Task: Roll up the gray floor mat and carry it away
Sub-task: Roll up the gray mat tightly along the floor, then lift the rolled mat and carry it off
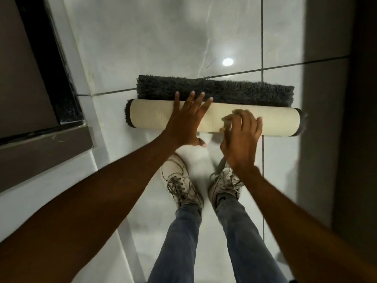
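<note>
The gray floor mat (216, 91) lies on the tiled floor, mostly rolled into a cylinder whose cream backing (155, 116) faces outward. A short strip of shaggy gray pile lies flat beyond the roll. My left hand (186, 117) rests flat on the roll's middle with fingers spread, fingertips reaching the pile. My right hand (239, 131) is over the roll's right half, fingers curled and blurred, just above or touching the backing.
Glossy white floor tiles (167, 37) stretch ahead, with a ceiling light's reflection (227, 62). A dark door frame and threshold (51, 78) run along the left. A dark wall or panel (346, 99) stands on the right. My white sneakers (181, 180) stand just behind the roll.
</note>
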Demonstrator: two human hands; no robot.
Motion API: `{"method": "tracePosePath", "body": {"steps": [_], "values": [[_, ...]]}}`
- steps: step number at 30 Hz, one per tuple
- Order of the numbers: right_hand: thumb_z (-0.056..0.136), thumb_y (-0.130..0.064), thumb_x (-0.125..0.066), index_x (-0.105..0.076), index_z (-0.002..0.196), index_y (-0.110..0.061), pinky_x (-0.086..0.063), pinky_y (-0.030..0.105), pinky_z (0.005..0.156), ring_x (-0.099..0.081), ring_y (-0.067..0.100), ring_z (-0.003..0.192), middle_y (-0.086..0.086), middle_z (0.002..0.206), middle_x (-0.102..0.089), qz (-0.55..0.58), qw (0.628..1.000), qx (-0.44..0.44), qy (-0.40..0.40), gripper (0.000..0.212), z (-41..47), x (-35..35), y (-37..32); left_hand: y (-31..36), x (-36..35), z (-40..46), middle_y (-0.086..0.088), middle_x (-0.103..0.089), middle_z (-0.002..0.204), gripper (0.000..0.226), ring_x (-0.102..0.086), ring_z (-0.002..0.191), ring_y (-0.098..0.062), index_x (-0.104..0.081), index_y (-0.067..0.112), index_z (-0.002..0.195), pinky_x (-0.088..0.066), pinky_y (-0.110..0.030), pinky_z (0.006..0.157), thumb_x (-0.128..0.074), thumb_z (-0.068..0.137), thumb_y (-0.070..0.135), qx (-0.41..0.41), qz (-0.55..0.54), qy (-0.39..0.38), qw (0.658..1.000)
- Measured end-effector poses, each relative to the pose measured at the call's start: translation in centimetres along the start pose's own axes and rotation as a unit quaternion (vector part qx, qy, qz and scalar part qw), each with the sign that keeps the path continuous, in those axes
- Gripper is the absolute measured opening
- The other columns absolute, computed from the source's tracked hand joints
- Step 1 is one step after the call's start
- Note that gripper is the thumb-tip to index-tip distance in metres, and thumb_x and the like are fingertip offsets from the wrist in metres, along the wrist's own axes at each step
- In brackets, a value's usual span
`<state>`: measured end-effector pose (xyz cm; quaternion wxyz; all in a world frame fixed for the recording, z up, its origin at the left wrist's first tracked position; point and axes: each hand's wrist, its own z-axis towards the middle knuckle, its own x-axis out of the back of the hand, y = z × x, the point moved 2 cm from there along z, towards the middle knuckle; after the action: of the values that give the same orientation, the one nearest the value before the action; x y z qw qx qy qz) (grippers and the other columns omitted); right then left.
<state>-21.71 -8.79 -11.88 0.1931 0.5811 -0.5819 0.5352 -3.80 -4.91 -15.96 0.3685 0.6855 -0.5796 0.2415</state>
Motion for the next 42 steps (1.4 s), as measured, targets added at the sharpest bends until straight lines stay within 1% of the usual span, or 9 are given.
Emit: {"method": "tracePosePath", "body": {"steps": [3, 6, 8, 14, 25, 31, 37, 39, 42], "values": [[0.093, -0.018, -0.069, -0.061, 0.114, -0.01, -0.048, 0.037, 0.099, -0.058, 0.033, 0.115, 0.012, 0.118, -0.061, 0.259, 0.943, -0.194, 0.085, 0.024, -1.6, -1.4, -1.7, -1.5, 2.8, 3.9, -0.015, 0.002, 0.172, 0.142, 0.002, 0.157, -0.044, -0.003, 0.02, 0.164, -0.006, -0.078, 0.117, -0.074, 0.058, 0.084, 0.018, 0.003, -0.024, 1.0], [0.093, -0.034, -0.077, -0.052, 0.122, -0.015, -0.057, 0.036, 0.09, -0.063, 0.029, 0.109, 0.009, 0.123, -0.06, 0.605, 0.639, -0.475, -0.014, 0.042, 0.0, -3.4, -2.9, -3.2, 5.4, 7.3, -0.011, -0.018, 0.169, 0.138, -0.022, 0.153, -0.043, -0.017, 0.025, 0.161, -0.021, -0.078, 0.114, -0.085, 0.051, 0.074, 0.025, -0.027, -0.086, 0.996], [0.093, -0.049, -0.072, -0.052, 0.138, -0.014, -0.056, 0.046, 0.098, -0.06, 0.028, 0.118, 0.009, 0.139, -0.057, 0.735, 0.471, -0.484, -0.059, 0.06, 2.2, -4.4, -2.4, -3.6, 6.0, 8.4, -0.011, -0.036, 0.159, 0.134, -0.04, 0.142, -0.043, -0.027, 0.025, 0.157, -0.035, -0.073, 0.109, -0.09, 0.047, 0.069, 0.013, -0.058, -0.098, 0.993], [0.084, -0.034, -0.084, -0.059, 0.133, -0.01, -0.046, 0.078, 0.1, -0.059, 0.047, 0.127, 0.021, 0.135, -0.063, 0.806, 0.353, -0.474, -0.027, 0.06, 7.1, -3.3, -1.2, -4.3, 6.4, 9.3, -0.011, -0.051, 0.141, 0.117, -0.046, 0.133, -0.039, -0.041, 0.029, 0.147, -0.031, -0.062, 0.111, -0.088, 0.046, 0.068, 0.048, -0.072, -0.142, 0.986], [0.056, 0.005, -0.094, -0.062, 0.132, -0.01, -0.065, 0.052, 0.08, -0.072, 0.033, 0.115, 0.011, 0.124, -0.076, 0.615, 0.708, -0.328, -0.112, 0.084, 9.9, 17.8, -15.5, -8.2, 21.4, -5.7, -0.001, -0.061, 0.12, 0.103, -0.063, 0.106, -0.027, -0.036, 0.032, 0.123, -0.051, -0.034, 0.076, -0.102, 0.043, 0.034, 0.131, -0.471, -0.016, 0.872], [0.05, 0.001, -0.097, -0.055, 0.118, 0.006, -0.062, 0.021, 0.071, -0.071, 0.022, 0.093, 0.009, 0.101, -0.071, 0.553, 0.808, -0.181, -0.095, 0.08, 23.1, 31.1, -26.9, -16.7, 40.2, -2.6, 0.02, -0.049, 0.146, 0.136, -0.054, 0.129, -0.002, -0.022, 0.053, 0.148, -0.051, -0.031, 0.103, -0.103, 0.039, 0.05, 0.072, -0.543, 0.076, 0.833], [0.077, 0.015, -0.082, -0.066, 0.119, 0.001, -0.061, 0.017, 0.07, -0.077, 0.008, 0.091, 0.008, 0.108, -0.075, 0.469, 0.862, -0.058, -0.183, 0.047, 41.2, 38.5, -36.7, -27.5, 55.3, 5.4, 0.031, -0.061, 0.123, 0.085, -0.064, 0.112, 0.006, -0.046, 0.071, 0.122, -0.054, -0.024, 0.095, -0.089, 0.067, 0.022, 0.072, -0.629, 0.105, 0.767], [0.08, 0.016, -0.079, -0.061, 0.119, 0.012, -0.057, 0.011, 0.066, -0.071, -0.004, 0.081, 0.011, 0.103, -0.069, 0.462, 0.87, -0.001, -0.171, 0.043, 47.5, 40.9, -40.8, -30.1, 60.4, 7.7, 0.006, -0.066, 0.105, 0.022, -0.07, 0.085, -0.01, -0.072, 0.048, 0.102, -0.056, -0.028, 0.077, -0.072, 0.086, 0.033, 0.041, -0.657, 0.168, 0.734], [0.071, 0.011, -0.087, -0.062, 0.12, 0.01, -0.054, 0.009, 0.063, -0.068, -0.001, 0.083, 0.006, 0.101, -0.069, 0.405, 0.893, 0.093, -0.172, 0.054, 56.2, 44.0, -46.9, -35.1, 68.1, 11.1, -0.015, -0.055, 0.101, 0.036, -0.055, 0.085, -0.03, -0.064, 0.015, 0.11, -0.047, -0.044, 0.084, -0.051, 0.101, 0.048, 0.042, -0.671, 0.308, 0.673]]}}
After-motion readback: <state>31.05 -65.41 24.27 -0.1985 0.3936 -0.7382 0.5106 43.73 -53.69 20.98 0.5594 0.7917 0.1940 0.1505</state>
